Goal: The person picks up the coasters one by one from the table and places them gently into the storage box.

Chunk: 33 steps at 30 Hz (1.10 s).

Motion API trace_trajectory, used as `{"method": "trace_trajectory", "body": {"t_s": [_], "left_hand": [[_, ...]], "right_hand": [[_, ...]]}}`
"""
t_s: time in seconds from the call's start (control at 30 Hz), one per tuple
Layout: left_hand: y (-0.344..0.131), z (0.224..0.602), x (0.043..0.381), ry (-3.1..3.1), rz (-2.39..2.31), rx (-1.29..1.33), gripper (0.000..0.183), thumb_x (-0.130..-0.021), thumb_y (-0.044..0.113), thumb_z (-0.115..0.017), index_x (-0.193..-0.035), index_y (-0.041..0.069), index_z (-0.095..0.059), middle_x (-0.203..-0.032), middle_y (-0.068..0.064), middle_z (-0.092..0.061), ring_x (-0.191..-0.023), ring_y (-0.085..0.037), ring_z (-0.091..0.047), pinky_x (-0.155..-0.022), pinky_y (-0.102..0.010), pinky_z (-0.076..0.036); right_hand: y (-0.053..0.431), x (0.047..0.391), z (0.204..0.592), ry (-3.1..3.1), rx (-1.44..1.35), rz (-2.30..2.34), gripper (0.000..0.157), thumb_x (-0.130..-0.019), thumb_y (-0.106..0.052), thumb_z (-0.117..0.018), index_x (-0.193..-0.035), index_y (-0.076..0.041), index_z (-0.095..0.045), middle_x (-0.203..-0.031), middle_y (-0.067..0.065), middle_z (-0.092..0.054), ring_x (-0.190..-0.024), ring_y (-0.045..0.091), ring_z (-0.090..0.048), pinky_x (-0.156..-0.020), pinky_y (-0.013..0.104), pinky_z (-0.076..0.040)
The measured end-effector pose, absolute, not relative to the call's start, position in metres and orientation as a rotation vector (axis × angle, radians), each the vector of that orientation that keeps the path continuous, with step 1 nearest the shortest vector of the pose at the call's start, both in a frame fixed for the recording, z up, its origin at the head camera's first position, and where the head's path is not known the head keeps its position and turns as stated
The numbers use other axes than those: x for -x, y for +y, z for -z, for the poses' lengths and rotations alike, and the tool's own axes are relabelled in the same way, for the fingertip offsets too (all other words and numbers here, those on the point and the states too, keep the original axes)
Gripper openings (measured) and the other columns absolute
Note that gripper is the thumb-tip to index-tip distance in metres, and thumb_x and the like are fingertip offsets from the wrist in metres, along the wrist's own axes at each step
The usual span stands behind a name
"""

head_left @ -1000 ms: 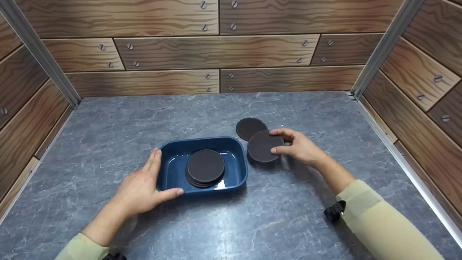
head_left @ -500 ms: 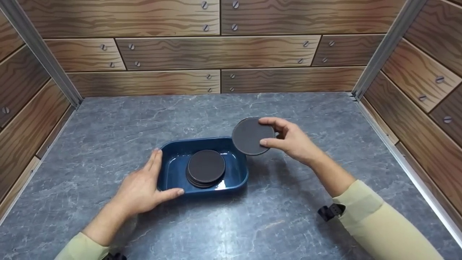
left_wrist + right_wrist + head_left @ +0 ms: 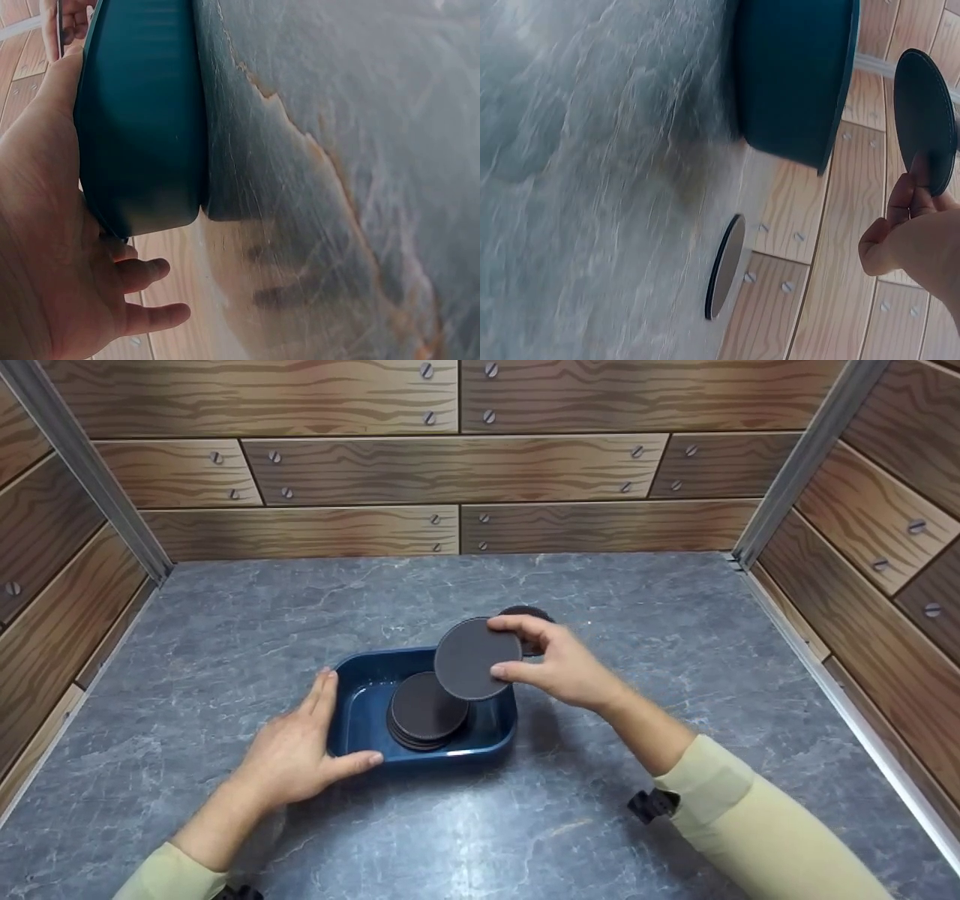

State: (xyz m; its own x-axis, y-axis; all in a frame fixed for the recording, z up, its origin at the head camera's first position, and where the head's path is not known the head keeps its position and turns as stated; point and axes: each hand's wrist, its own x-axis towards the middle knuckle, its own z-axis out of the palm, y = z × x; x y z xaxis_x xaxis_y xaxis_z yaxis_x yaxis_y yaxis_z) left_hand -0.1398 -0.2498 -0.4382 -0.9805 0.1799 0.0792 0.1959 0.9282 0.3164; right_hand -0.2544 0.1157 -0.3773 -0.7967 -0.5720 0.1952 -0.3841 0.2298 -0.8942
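My right hand [image 3: 559, 664] pinches a dark round coaster [image 3: 471, 660] by its right edge, thumb on top. The coaster hangs over the back right part of a blue rectangular dish [image 3: 358, 727]. Inside the dish lies a stack of similar coasters [image 3: 424, 709], partly covered by the held one. My left hand [image 3: 289, 754] rests against the dish's left end, its thumb lying straight along the front rim. In the left wrist view some fingers [image 3: 154, 318] stick out free below the dish. Another coaster [image 3: 726, 266] lies on the table, partly hidden by my right hand in the head view.
The grey marbled tabletop [image 3: 300, 607] runs back to a wall of wood-look panels [image 3: 360, 469]. Similar panels stand at both sides, with metal posts [image 3: 795, 457] in the corners.
My right hand has raised the coaster from the table and carried it left over the dish. The coaster behind it is partly visible again. My left hand and the dish have stayed in place.
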Motion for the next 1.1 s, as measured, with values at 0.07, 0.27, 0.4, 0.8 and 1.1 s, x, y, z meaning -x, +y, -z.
{"method": "trace_trajectory", "body": {"t_s": [0.07,0.27,0.4,0.8,1.1], "left_hand": [[-0.250,0.438,0.140,-3.036,0.506,0.298,0.133,-0.084,0.087,-0.063,-0.167,-0.006,-0.016,-0.173,-0.025,-0.018,-0.124,-0.057,-0.059,-0.098,-0.072,-0.048],[-0.250,0.440,0.140,-3.044,0.510,0.288,0.132,-0.084,0.085,-0.065,-0.167,-0.005,-0.015,-0.173,-0.025,-0.017,-0.125,-0.058,-0.059,-0.098,-0.073,-0.046],[-0.250,0.440,0.140,-3.047,0.507,0.287,0.133,-0.084,0.086,-0.064,-0.167,-0.005,-0.015,-0.173,-0.025,-0.017,-0.126,-0.058,-0.058,-0.099,-0.074,-0.046],[-0.250,0.440,0.140,-3.050,0.518,0.283,0.131,-0.085,0.084,-0.066,-0.167,-0.005,-0.015,-0.173,-0.026,-0.017,-0.129,-0.057,-0.057,-0.101,-0.071,-0.046],[-0.250,0.440,0.141,-3.033,0.509,0.301,0.131,-0.085,0.082,-0.067,-0.166,-0.006,-0.017,-0.173,-0.026,-0.019,-0.126,-0.056,-0.059,-0.099,-0.069,-0.049]], "right_hand": [[0.110,0.254,0.380,2.315,0.931,1.601,0.059,-0.091,-0.014,-0.085,-0.145,-0.005,-0.063,-0.129,0.010,-0.070,-0.111,0.027,-0.067,-0.094,0.033,-0.053],[0.093,0.251,0.386,2.339,0.992,1.566,0.058,-0.091,-0.018,-0.086,-0.144,-0.005,-0.064,-0.136,0.007,-0.068,-0.122,0.024,-0.062,-0.111,0.048,-0.043],[0.085,0.250,0.392,2.397,1.008,1.530,0.058,-0.090,-0.020,-0.087,-0.142,-0.006,-0.066,-0.136,0.006,-0.069,-0.122,0.024,-0.061,-0.113,0.054,-0.040],[0.066,0.246,0.406,2.536,1.008,1.346,0.061,-0.089,-0.027,-0.087,-0.143,-0.009,-0.066,-0.139,0.007,-0.069,-0.126,0.022,-0.063,-0.112,0.043,-0.045],[0.061,0.244,0.419,2.750,1.114,0.994,0.062,-0.092,-0.039,-0.083,-0.144,-0.009,-0.065,-0.139,0.008,-0.069,-0.123,0.031,-0.059,-0.107,0.058,-0.032]]}}
